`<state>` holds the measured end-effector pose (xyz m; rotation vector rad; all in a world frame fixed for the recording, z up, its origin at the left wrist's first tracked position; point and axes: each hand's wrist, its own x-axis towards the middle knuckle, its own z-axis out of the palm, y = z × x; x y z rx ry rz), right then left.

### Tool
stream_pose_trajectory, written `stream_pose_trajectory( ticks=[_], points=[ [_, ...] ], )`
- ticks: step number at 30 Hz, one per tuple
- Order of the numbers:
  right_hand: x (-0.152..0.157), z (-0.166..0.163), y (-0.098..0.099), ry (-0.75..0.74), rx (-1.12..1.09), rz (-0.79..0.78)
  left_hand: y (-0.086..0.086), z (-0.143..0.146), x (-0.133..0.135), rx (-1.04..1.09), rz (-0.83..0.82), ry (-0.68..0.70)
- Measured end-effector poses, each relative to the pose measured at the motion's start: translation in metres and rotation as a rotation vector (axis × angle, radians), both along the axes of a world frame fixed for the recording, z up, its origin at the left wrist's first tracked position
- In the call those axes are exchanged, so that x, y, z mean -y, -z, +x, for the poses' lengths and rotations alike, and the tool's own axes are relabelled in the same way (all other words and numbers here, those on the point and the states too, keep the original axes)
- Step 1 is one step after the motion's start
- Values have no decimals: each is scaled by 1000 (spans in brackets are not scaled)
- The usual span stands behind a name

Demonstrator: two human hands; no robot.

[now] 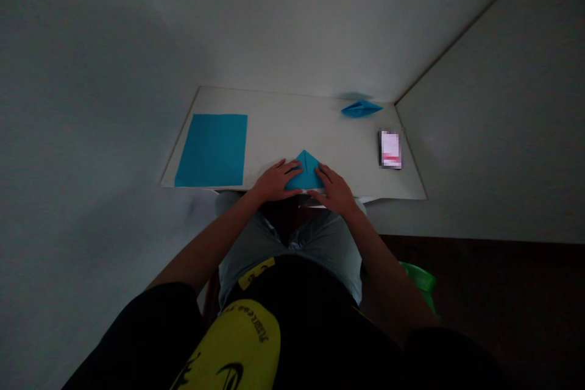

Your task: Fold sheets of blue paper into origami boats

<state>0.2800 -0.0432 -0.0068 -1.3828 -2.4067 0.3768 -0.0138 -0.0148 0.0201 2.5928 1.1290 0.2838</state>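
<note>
A piece of blue paper, folded to a point at its far end, lies flat at the front edge of the white table. A crease line runs down its middle. My left hand rests on the paper's left side with its fingers stretched out. On the right side, the fingers of my right hand lie spread over the paper's edge. Both thumbs reach toward each other along the near edge of the paper.
A blue paper sheet lies at the table's left. A folded blue paper boat shape sits at the back right, with a phone nearer. Walls border the white table. A green bin stands on the floor.
</note>
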Motion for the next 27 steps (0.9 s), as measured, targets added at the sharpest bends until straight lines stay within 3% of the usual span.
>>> stream_pose_trajectory(
  ticks=[7, 17, 27],
  points=[
    [-3, 6, -18, -14, 83, -47, 5, -4, 0, 77, -33, -5],
    [-20, 1, -56, 5, 178, -192, 2, -10, -25, 217, -233, 6],
    [-25, 4, -64, 18, 170, -211, 0, -12, -38, 291, -324, 4]
  ],
)
